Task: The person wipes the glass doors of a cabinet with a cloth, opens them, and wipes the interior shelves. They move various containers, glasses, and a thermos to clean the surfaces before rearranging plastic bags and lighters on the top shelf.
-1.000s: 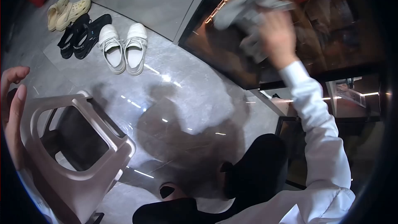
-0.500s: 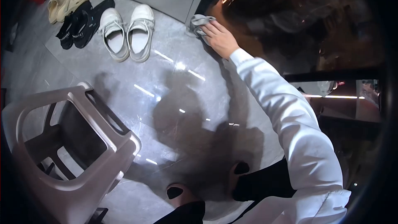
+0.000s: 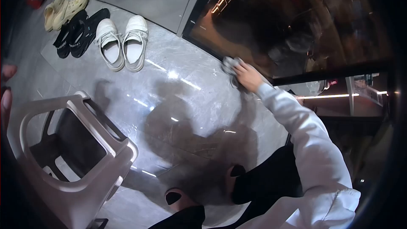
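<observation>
My right hand (image 3: pixel 248 77), at the end of a white sleeve, has its fingers closed on a crumpled grey cloth (image 3: pixel 230 64). The cloth is pressed at the lower edge of a dark glossy panel (image 3: pixel 254 29), where it meets the grey tiled floor (image 3: pixel 182 110). At the far left edge of the view, fingertips of what looks like my left hand (image 3: pixel 7 101) show above the plastic stool (image 3: pixel 123 152). The rest of that hand is cut off, so its grip cannot be made out.
White lace-up shoes (image 3: pixel 135 38), black slippers (image 3: pixel 80 36) and cream clogs (image 3: pixel 68 10) are lined up by the wall at the upper left. My feet (image 3: pixel 180 199) are at the bottom. A lit lower opening (image 3: pixel 330 95) lies to the right.
My right hand has moved with the cloth down and to the right along the panel's bottom edge. Fingertips have come into view at the left edge. The view has shifted slightly.
</observation>
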The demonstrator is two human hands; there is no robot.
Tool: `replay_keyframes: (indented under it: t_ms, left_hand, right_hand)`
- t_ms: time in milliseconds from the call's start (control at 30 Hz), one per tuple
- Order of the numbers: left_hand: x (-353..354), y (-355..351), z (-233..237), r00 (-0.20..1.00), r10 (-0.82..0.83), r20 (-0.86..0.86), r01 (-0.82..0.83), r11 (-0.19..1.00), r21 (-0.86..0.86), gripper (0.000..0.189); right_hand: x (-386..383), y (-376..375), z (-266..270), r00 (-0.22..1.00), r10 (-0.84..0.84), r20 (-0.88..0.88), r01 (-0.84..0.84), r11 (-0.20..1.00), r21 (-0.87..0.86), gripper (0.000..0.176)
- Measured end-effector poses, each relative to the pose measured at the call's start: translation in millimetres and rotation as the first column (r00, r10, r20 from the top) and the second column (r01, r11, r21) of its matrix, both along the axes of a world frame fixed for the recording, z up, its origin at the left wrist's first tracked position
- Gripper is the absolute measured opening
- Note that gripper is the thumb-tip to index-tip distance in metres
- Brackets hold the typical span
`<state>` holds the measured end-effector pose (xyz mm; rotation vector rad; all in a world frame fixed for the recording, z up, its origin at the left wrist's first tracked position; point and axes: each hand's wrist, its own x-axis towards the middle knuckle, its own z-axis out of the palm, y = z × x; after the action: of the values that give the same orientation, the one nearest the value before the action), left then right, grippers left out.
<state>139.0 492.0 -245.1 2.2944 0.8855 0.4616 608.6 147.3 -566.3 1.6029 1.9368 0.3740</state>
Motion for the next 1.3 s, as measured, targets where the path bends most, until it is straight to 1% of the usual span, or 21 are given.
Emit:
replay_keyframes:
  t_ms: [33,67,133,233,267,333,433,500,567,600,633,667,767,800,833,867,1033,1100,1167,1233,1300]
  left_hand:
    - [0.6,0.0,-1.1,0.999,-0.048,0.000,0.048,0.997,0.055,0.024]
    - [1.6,-4.4,4.3,0.999,0.008,-0.053,-0.007,1.000,0.028,0.024]
    - [0.5,-2.8,3.6,0.997,0.016,-0.078,-0.012,0.999,0.053,0.025]
    - [-1.2,-7.5,4.1,0.995,0.070,-0.068,-0.067,0.997,0.043,0.027]
    - [-3.1,-4.3,1.8,0.998,0.018,-0.064,-0.012,0.996,0.089,0.028]
    - [-3.5,-10.5,0.5,0.997,0.075,0.006,-0.075,0.997,-0.011,0.028]
    - [0.8,-16.7,4.5,0.994,0.103,0.021,-0.102,0.994,-0.042,0.027]
    - [-1.1,-14.3,6.0,0.997,0.072,0.025,-0.070,0.996,-0.063,0.027]
    - [1.9,-10.9,3.4,0.999,0.046,0.022,-0.044,0.997,-0.068,0.026]
    - [0.4,-9.1,1.2,0.997,0.067,0.030,-0.064,0.993,-0.097,0.026]
    - [2.6,-8.2,3.4,1.000,0.024,-0.009,-0.024,1.000,-0.016,0.026]
    - [3.7,-8.3,4.6,0.999,0.036,-0.024,-0.037,0.999,-0.019,0.025]
    - [0.2,-8.2,8.0,0.997,0.025,-0.068,-0.022,0.999,0.047,0.025]
    - [-1.0,-6.5,5.7,0.997,0.000,-0.079,0.007,0.996,0.089,0.025]
    - [-3.4,-4.3,3.0,0.996,-0.026,-0.082,0.032,0.996,0.079,0.025]
    - [-5.9,-0.5,2.0,0.995,-0.050,-0.081,0.058,0.993,0.099,0.025]
    - [-6.3,-7.0,5.7,0.997,-0.054,-0.061,0.059,0.996,0.070,0.024]
    - [-2.2,-12.6,11.1,0.998,-0.019,-0.062,0.019,1.000,0.006,0.024]
    - [0.6,-15.9,13.6,0.993,0.007,-0.114,-0.005,1.000,0.017,0.024]
    - [2.2,-18.1,14.0,0.993,-0.010,-0.121,0.011,1.000,0.016,0.024]
    - [-0.9,-16.5,13.3,0.990,0.042,-0.132,-0.044,0.999,-0.017,0.025]
  right_hand:
    - [-21.6,50.0,12.5,0.996,-0.086,0.015,0.087,0.988,-0.124,0.027]
    - [-31.5,88.2,11.4,0.999,0.011,0.047,-0.012,1.000,0.016,0.026]
    - [-42.0,150.7,-9.4,1.000,0.001,0.011,-0.004,0.969,0.247,0.028]
    - [-34.7,168.1,-25.5,0.995,0.096,-0.011,-0.085,0.925,0.372,0.031]
    - [-31.2,148.4,-23.1,0.999,0.047,-0.006,-0.044,0.960,0.278,0.031]
    - [-20.9,86.2,-6.5,0.997,0.000,0.078,-0.004,0.999,0.051,0.031]
    - [9.7,-49.0,6.3,0.972,0.000,0.233,0.072,0.951,-0.300,0.038]
    - [47.6,-148.4,3.4,0.997,0.014,0.071,-0.001,0.983,-0.181,0.033]
    - [32.9,-136.8,27.5,0.992,-0.112,0.054,0.123,0.943,-0.309,0.035]
    - [24.9,-117.6,25.6,0.981,-0.122,0.152,0.166,0.932,-0.324,0.035]
    - [13.9,-96.9,27.8,0.978,-0.156,0.138,0.191,0.935,-0.299,0.034]
    - [18.7,-81.7,8.0,0.987,-0.060,0.150,0.087,0.979,-0.184,0.032]
    - [-17.3,20.9,15.0,0.988,-0.144,0.060,0.150,0.983,-0.106,0.034]
    - [-20.5,43.1,9.3,0.992,-0.121,0.017,0.121,0.992,0.046,0.035]
    - [-20.9,47.3,7.7,0.995,-0.095,-0.019,0.097,0.976,0.194,0.036]
    - [-22.4,33.5,17.1,0.992,-0.123,-0.017,0.124,0.975,0.186,0.036]
    - [5.1,-57.0,121.3,0.979,-0.168,0.118,0.155,0.982,0.111,0.027]
    - [12.5,-91.6,195.8,0.961,-0.276,0.004,0.262,0.918,0.298,0.022]
    - [18.8,-98.1,277.5,0.945,-0.221,0.241,0.054,0.833,0.551,0.009]
    - [32.0,-101.5,345.5,0.900,-0.250,0.358,-0.086,0.703,0.706,0.020]
    - [24.8,-85.7,401.4,0.842,-0.380,0.383,-0.142,0.528,0.837,0.046]
